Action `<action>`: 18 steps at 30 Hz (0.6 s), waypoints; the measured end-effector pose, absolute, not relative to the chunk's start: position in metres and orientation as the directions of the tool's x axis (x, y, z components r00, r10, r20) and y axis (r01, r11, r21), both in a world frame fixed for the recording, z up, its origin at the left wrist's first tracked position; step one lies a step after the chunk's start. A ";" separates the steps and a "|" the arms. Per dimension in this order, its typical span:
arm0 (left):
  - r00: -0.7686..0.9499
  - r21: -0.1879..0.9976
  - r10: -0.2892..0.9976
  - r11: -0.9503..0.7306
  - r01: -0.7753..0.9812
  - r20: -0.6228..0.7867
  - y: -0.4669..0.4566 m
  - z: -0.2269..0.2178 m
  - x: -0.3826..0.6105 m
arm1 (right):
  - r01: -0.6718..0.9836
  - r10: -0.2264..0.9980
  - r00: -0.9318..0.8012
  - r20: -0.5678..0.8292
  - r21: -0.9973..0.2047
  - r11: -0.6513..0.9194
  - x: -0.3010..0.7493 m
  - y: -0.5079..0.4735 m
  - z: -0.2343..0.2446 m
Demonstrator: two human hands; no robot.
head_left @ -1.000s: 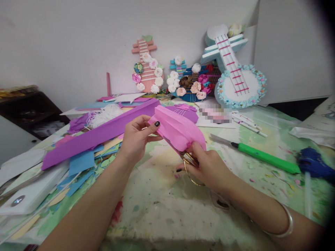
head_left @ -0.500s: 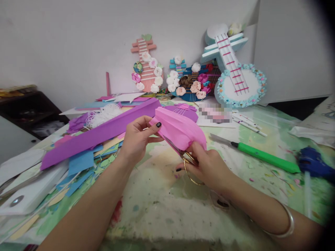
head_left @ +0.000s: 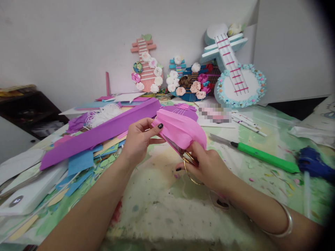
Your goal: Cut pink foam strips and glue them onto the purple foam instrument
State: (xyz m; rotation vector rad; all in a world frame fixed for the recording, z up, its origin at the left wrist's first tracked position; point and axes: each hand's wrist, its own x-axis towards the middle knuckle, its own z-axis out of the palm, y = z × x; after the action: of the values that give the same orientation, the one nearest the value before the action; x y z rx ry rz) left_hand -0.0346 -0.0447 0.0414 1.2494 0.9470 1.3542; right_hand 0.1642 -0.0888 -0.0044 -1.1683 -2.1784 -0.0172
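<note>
A folded sheet of pink crepe paper (head_left: 181,127) is held up over the middle of the table. My left hand (head_left: 140,139) pinches its left end between thumb and fingers. Gold-handled scissors (head_left: 192,169) sit in my right hand (head_left: 208,162), with fingers through the loops. Their blades lie along the lower edge of the paper and are partly hidden by it. The right fingers also touch the paper's right end. Just behind the pink paper lies a purple lute-shaped piece (head_left: 188,113) with white strings.
A long purple paper strip (head_left: 99,136) crosses the left side over blue and green scraps. White string (head_left: 103,115) is heaped behind it. A green-handled knife (head_left: 264,157) and a blue glue gun (head_left: 315,164) lie right. Decorated instrument models, one light blue (head_left: 235,75), lean on the wall.
The left end of the pink paper and my left hand have shifted slightly down and to the right. My right hand and the scissors look almost unmoved.
</note>
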 end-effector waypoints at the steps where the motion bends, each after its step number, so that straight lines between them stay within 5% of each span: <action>1: 0.053 0.971 0.982 -0.168 -0.168 0.179 -0.045 0.041 -0.035 | 0.748 0.740 -0.384 0.552 -0.285 0.600 0.164 -0.089 -0.005; 18: -0.047 0.972 0.980 -0.197 -0.126 0.193 -0.047 0.043 -0.029 | 0.732 0.751 -0.392 0.531 -0.315 0.604 0.163 -0.091 -0.003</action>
State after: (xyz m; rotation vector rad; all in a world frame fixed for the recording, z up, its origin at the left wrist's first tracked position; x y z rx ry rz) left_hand -0.0290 -0.0468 0.0427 1.2351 1.0371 1.4369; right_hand 0.1629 -0.0911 -0.0034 -1.1648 -2.1860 0.0388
